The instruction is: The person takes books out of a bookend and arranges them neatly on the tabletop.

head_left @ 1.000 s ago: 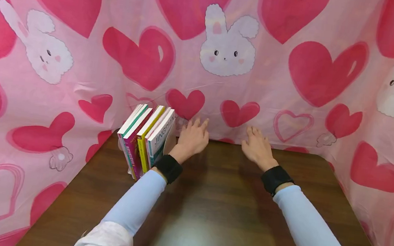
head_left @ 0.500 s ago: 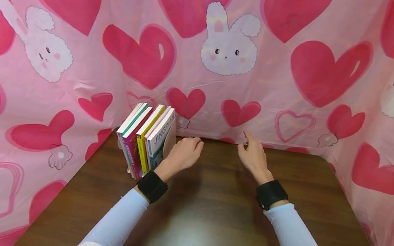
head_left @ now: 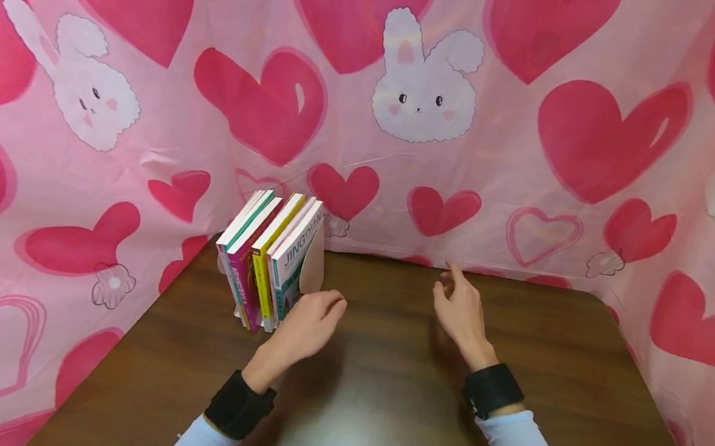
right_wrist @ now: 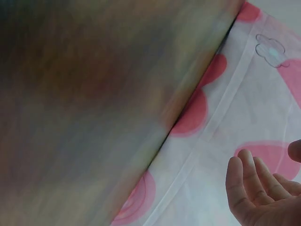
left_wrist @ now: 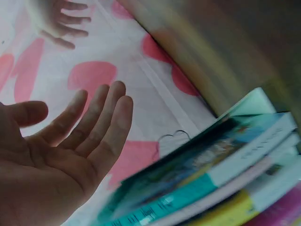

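Note:
A row of upright books (head_left: 262,260) stands at the left of the table, purple, yellow and white spines side by side. Against its right end is a pale bookend (head_left: 313,266). My left hand (head_left: 308,325) is over the table just in front of the row's right end and holds nothing; in the left wrist view its fingers (left_wrist: 110,117) are loosely extended beside the books (left_wrist: 211,174). Farther right, my right hand (head_left: 462,312) hovers over the wood with relaxed fingers, nothing in it. The right wrist view has those fingers (right_wrist: 254,179) slightly bent against the cloth.
The brown wooden table (head_left: 379,374) reaches back to a pink cloth (head_left: 499,158) printed with hearts and rabbits. This cloth also hangs along the left and right sides. Both wrists wear a black band, such as the right one (head_left: 493,391).
Both hands have drawn back from the rear edge toward the person, the left hand farther and also leftward. Their outspread fingers have relaxed. The books stay in place.

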`<state>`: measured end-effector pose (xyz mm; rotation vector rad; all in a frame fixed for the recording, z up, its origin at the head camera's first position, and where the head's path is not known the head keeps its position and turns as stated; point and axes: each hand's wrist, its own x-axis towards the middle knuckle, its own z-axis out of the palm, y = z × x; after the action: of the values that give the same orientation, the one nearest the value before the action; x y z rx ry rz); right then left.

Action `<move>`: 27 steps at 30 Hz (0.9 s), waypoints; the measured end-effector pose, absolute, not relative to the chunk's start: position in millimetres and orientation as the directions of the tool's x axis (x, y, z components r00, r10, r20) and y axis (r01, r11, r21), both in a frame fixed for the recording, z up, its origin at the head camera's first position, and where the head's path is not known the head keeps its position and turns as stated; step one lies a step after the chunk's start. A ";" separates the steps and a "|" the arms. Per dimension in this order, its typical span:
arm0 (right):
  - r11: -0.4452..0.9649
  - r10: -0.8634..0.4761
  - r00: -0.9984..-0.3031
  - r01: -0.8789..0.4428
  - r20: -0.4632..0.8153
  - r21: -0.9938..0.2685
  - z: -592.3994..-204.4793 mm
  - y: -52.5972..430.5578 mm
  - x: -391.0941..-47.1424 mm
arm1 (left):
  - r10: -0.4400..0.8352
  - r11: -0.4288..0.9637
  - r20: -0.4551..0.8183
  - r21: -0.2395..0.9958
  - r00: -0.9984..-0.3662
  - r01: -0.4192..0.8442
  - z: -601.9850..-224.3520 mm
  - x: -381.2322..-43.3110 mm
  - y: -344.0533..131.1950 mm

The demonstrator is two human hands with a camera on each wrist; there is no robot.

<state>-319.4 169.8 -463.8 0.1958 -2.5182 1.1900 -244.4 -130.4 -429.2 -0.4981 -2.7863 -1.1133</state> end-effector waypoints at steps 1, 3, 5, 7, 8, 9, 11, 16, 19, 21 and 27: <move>0.635 0.021 -0.929 -0.272 0.368 -0.723 -465.8 169.2 -317.7 | 0.254 0.673 0.199 0.667 -0.947 0.321 -431.3 -239.9 -133.4; 0.627 0.017 -0.927 -0.282 0.375 -0.726 -468.7 167.8 -315.3 | 0.243 0.666 0.182 0.683 -0.953 0.301 -434.8 -232.2 -140.2; 0.621 0.017 -0.924 -0.290 0.383 -0.728 -470.3 167.1 -313.1 | 0.230 0.669 0.175 0.685 -0.957 0.286 -438.1 -225.2 -148.0; 0.614 0.022 -0.920 -0.297 0.392 -0.731 -471.2 166.9 -311.8 | 0.206 0.679 0.168 0.685 -0.964 0.265 -440.9 -219.2 -156.4; 0.611 0.027 -0.917 -0.299 0.398 -0.732 -471.6 166.8 -311.4 | 0.190 0.684 0.167 0.684 -0.967 0.253 -442.3 -216.4 -160.8; 0.609 0.033 -0.916 -0.299 0.400 -0.734 -471.6 166.5 -310.8 | 0.171 0.688 0.165 0.685 -0.971 0.237 -443.6 -213.7 -165.0; 0.608 0.038 -0.914 -0.300 0.403 -0.736 -471.5 166.3 -309.7 | 0.128 0.697 0.159 0.688 -0.979 0.203 -446.5 -209.5 -173.0; 0.590 0.055 -0.907 -0.308 0.417 -0.747 -470.1 165.8 -308.2 | 0.056 0.700 0.163 0.697 -0.985 0.155 -453.2 -207.3 -190.2; 0.572 0.077 -0.901 -0.311 0.427 -0.759 -469.6 165.8 -305.0 | 0.015 0.702 0.172 0.699 -0.985 0.133 -456.6 -207.6 -199.7; 0.566 0.084 -0.902 -0.306 0.423 -0.766 -470.2 165.5 -300.8 | -0.024 0.711 0.175 0.695 -0.984 0.106 -459.3 -205.9 -206.0; 0.556 0.084 -0.908 -0.299 0.410 -0.775 -475.8 163.2 -291.1 | -0.166 0.734 0.165 0.680 -0.972 -0.010 -469.5 -198.4 -223.9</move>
<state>-291.1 163.2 -475.8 0.1747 -2.3922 1.3014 -198.4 -223.9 -469.5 0.1399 -2.7207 -1.0648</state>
